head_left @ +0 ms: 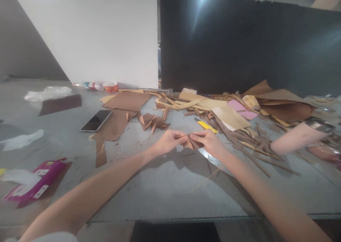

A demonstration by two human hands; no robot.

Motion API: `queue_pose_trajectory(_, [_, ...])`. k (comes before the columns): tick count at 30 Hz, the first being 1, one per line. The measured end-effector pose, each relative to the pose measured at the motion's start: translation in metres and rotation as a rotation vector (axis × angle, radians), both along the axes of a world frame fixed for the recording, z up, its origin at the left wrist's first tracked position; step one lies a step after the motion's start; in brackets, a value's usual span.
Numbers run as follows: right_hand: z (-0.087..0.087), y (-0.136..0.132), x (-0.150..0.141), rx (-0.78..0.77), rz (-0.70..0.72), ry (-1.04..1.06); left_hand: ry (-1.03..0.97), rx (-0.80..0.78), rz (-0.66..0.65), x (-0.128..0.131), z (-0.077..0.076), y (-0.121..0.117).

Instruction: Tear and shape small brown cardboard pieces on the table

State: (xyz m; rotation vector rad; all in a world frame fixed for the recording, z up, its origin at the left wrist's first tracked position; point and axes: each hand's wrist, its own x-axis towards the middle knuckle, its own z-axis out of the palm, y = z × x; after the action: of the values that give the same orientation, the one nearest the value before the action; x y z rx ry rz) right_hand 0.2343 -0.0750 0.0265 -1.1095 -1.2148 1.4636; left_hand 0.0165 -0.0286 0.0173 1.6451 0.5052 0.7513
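Between my two hands is a small folded piece of brown paper or leather (192, 143), with pleats fanning downward. My left hand (172, 142) pinches its left side between thumb and fingers. On the other side, my right hand (209, 141) pinches it the same way. Both hands are just above the grey tabletop (170, 192). Just beyond them lies a yellow utility knife (206, 125). A pile of similar folded brown pieces (153, 122) rests behind my left hand. Under my right hand, a shiny ruler-like strip (211, 157) shows only in part.
A phone (96, 121) lies left on brown sheets (117, 128). Cut brown strips (239, 139) spread at right, near a pink tumbler (299, 137) on its side. A magenta wipes pack (39, 183) is at near left; an orange cup (110, 87) stands far back.
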Motion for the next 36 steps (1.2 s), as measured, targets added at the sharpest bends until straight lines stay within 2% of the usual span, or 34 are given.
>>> queue_pose_trajectory(11, [-0.003, -0.003, -0.006, 0.04, -0.047, 0.089, -0.102, -0.045, 0.016, 0.004, 0.004, -0.01])
queue_pose_trajectory(16, [0.002, -0.007, -0.007, 0.037, -0.013, 0.127, -0.12, -0.049, 0.002, 0.005, 0.007, -0.013])
queue_pose_trajectory(19, [0.009, -0.01, 0.001, 0.0, 0.113, 0.05, -0.04, -0.032, -0.026, 0.002, 0.008, -0.008])
queue_pose_trajectory(21, [0.014, -0.01, 0.008, -0.032, 0.167, -0.054, 0.069, -0.048, -0.106, -0.001, 0.008, -0.003])
queue_pose_trajectory(24, [0.017, -0.009, 0.015, 0.027, 0.208, -0.282, 0.22, -0.065, -0.201, -0.006, 0.01, 0.003])
queue_pose_trajectory(28, [0.015, -0.009, 0.014, 0.153, 0.263, -0.443, 0.301, -0.01, -0.176, -0.008, 0.01, 0.005])
queue_pose_trajectory(32, [0.012, -0.009, 0.013, 0.212, 0.306, -0.455, 0.273, -0.016, -0.199, -0.008, 0.01, 0.004])
queue_pose_trajectory(36, [0.009, -0.011, 0.013, 0.121, 0.324, -0.309, 0.217, -0.055, -0.269, -0.008, 0.014, 0.003])
